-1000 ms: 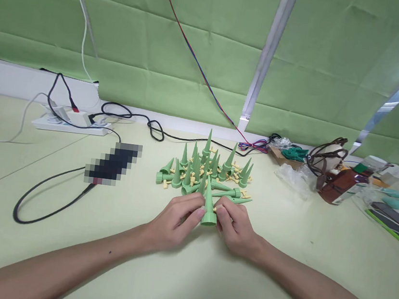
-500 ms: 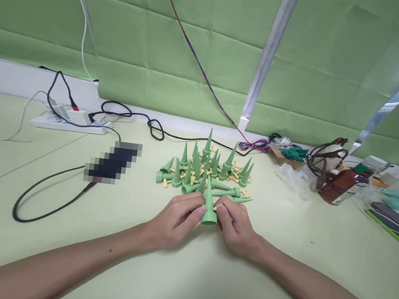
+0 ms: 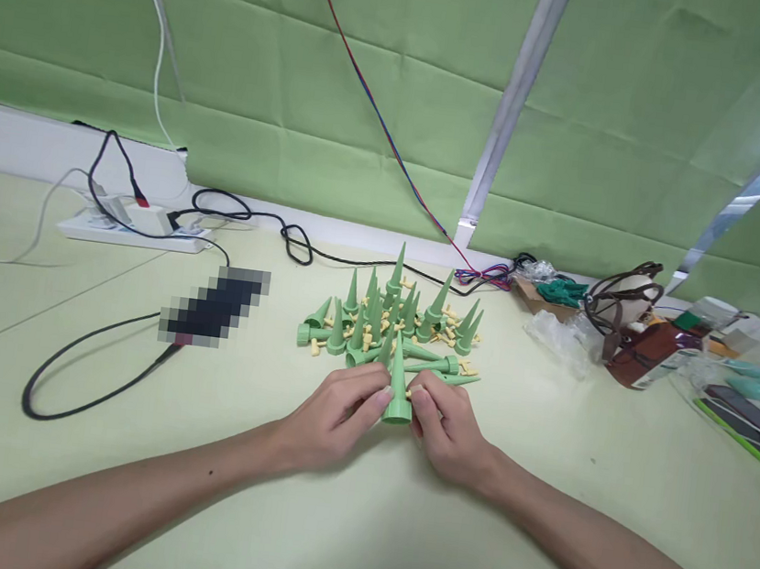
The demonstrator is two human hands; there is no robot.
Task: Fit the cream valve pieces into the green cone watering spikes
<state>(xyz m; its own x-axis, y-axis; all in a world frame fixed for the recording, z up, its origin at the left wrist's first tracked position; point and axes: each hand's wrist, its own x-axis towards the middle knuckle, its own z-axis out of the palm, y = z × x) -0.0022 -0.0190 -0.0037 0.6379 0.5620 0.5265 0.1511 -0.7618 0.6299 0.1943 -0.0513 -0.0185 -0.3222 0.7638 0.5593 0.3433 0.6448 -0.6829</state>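
premises: an indoor workroom, of workshop or office kind; which of the two cannot be settled. grounds: a long pale worktop (image 3: 494,538) extends below the left hand (image 3: 336,413) and the right hand (image 3: 445,431), backed by a creased green covering (image 3: 340,160). just beyond the hands, many like green spikes (image 3: 336,334) are massed with small yellow fittings (image 3: 315,348), in the manner of bench piecework. farther out, left of the left hand, a white power strip (image 3: 92,231) carries plugs and cables. beyond and right of the right hand: bundled wire (image 3: 484,276), clear plastic wrapping (image 3: 559,343), a brown bottle (image 3: 652,353).
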